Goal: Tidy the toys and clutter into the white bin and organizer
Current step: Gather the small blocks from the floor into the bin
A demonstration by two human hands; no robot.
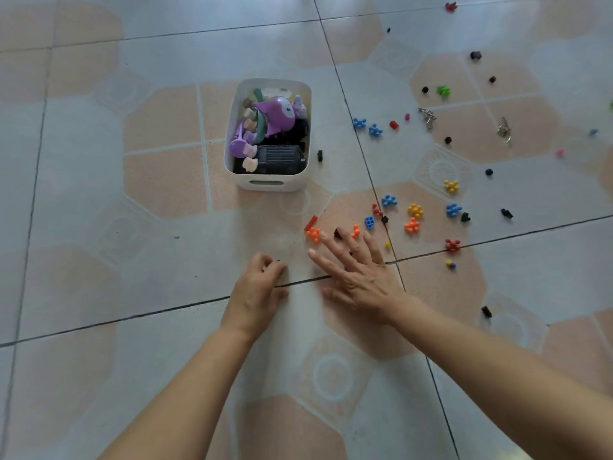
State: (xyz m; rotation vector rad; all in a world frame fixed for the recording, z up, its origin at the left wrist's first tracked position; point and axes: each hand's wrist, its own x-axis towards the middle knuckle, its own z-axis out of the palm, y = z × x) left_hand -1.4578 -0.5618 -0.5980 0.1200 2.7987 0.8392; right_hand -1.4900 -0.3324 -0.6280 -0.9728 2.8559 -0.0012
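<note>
A white bin (306, 94) stands on the tiled floor, filled with a purple toy figure (277, 112), a black box and other toys. Small plastic pieces lie scattered to its right: blue (388, 200), orange (412, 225), yellow (451, 186), red (452, 245) and black (506, 213). My right hand (355, 272) lies flat with spread fingers on the floor, fingertips by an orange piece (313, 233) and a black piece (337, 233). My left hand (257, 288) has curled fingers pinching a small dark piece.
Two metal key rings (428, 117) (504, 131) lie among the far pieces. A black piece (319, 155) sits right beside the bin. More bits are strewn toward the far right. One black piece (486, 311) lies near my right forearm.
</note>
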